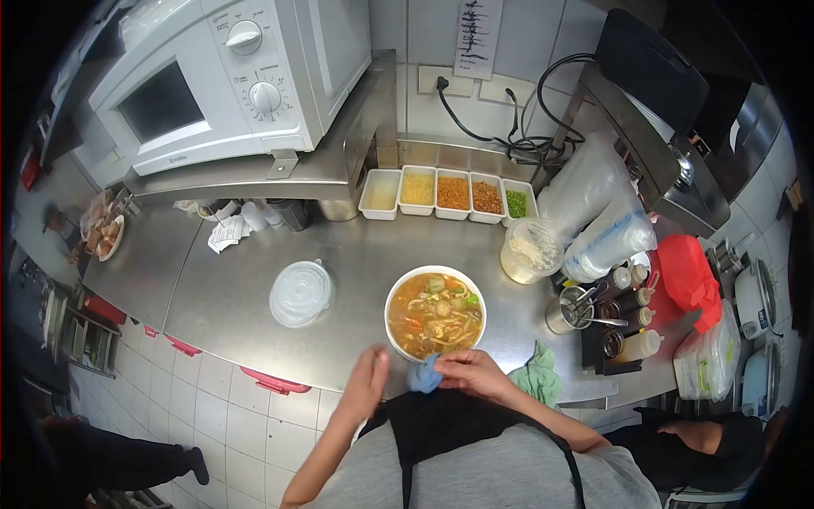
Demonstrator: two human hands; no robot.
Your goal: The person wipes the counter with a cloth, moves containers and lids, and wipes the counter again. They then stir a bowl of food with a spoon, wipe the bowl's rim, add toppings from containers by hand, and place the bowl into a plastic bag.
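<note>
A white bowl [387, 316] of reddish-brown noodle soup [437, 318] with vegetables stands on the steel counter in front of me. My right hand [471, 373] pinches a crumpled blue cloth [424, 375] close to the bowl's near rim. To the left of the cloth, my left hand [367, 380] is raised edge-on with its fingers stretched out and nothing in them. A translucent round lid [301, 293] rests on the counter left of the bowl. Near my right forearm lies a green cloth [538, 375] at the counter's front edge.
Several white trays of toppings [452, 193] line the back wall. A tub [530, 252], a metal pot of utensils [570, 310] and a rack of squeeze bottles [636, 339] stand to the right. The microwave [220, 85] sits on a shelf at upper left. Other people stand on both sides.
</note>
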